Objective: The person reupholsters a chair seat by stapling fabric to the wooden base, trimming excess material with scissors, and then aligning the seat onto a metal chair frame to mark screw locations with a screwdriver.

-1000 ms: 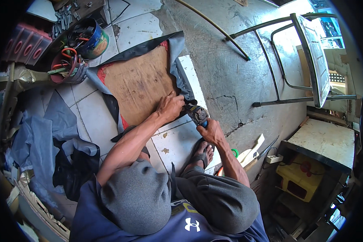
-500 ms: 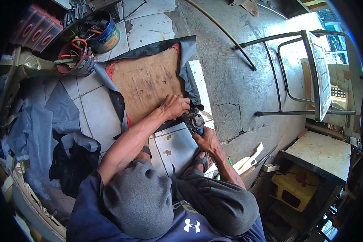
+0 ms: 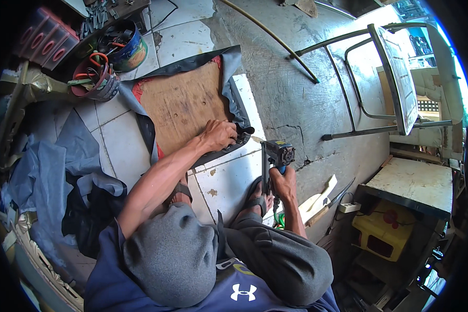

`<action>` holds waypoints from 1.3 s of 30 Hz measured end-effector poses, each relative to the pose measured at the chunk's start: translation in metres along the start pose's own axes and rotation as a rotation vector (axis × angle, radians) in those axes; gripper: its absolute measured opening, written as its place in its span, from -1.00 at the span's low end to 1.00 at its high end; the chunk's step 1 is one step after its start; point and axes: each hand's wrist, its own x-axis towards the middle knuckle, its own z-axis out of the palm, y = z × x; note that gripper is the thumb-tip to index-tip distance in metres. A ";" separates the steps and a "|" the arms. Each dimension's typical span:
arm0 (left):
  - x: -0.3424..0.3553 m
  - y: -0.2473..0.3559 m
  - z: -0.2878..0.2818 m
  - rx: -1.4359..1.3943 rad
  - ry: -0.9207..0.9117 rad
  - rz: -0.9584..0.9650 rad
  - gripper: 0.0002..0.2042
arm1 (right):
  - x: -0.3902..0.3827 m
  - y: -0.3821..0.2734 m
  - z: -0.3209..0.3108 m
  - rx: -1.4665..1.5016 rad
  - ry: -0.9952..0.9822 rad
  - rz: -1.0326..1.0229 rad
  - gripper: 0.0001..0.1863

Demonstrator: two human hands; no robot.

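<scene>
A wooden seat panel (image 3: 184,101) lies on the floor in front of me, with dark grey fabric (image 3: 231,93) wrapped over its edges and bits of red showing at the corners. My left hand (image 3: 219,135) is closed on the fabric at the panel's near right corner, pinching the folded edge. In my right hand (image 3: 284,182) is a pneumatic staple gun (image 3: 280,153), held by its blue handle. The tool stands upright to the right of the panel, apart from it. What its nose points at cannot be made out.
Two tubs of tools, a blue one (image 3: 135,56) and a dark red one (image 3: 103,89), stand at the far left. Loose grey fabric (image 3: 44,177) is heaped at the left. A metal folding chair (image 3: 392,78) lies at right, above a low table (image 3: 413,187) and a yellow case (image 3: 382,234).
The staple gun has moved right and toward me, away from the panel's corner, in my right hand. My left hand stays at the corner. The whole view has shifted slightly.
</scene>
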 end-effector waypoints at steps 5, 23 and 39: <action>-0.034 -0.007 -0.037 0.068 -0.305 0.095 -0.81 | -0.020 -0.008 -0.007 -0.002 0.114 -0.099 -0.67; -0.248 -0.010 -0.128 0.302 -0.616 -0.392 -0.84 | -0.021 -0.013 -0.002 -0.022 -0.099 0.019 -0.58; -0.080 0.017 -0.020 0.075 0.253 -0.645 -0.70 | -0.012 -0.048 0.000 -0.276 -0.324 -0.199 -0.58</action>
